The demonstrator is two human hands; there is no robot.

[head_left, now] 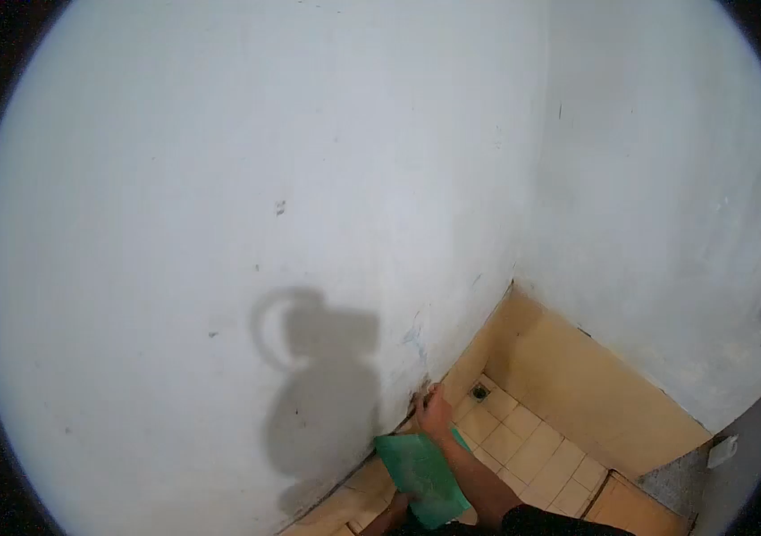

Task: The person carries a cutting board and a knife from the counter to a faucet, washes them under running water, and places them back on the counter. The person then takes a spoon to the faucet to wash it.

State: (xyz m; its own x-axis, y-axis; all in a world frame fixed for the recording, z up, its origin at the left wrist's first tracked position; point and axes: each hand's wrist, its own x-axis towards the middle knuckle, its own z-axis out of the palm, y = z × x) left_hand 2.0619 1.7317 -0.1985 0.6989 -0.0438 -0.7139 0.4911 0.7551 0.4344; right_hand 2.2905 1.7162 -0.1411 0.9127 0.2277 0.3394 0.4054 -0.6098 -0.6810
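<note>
My right hand reaches to the low edge where the white wall meets the tan tiled skirting. Its fingers are curled together against a worn, brownish patch of the wall; anything between them is too small to make out. Just below it is a flat green panel, tilted, with a greyish dusty-looking middle and one corner near the wall. My left hand, mostly hidden by the panel, grips it from its lower left side.
Beige floor tiles with a small drain lie in the corner, bordered by a tan tiled skirting. An orange-brown panel is at lower right. A whitish object sits at the right. My shadow falls on the wall.
</note>
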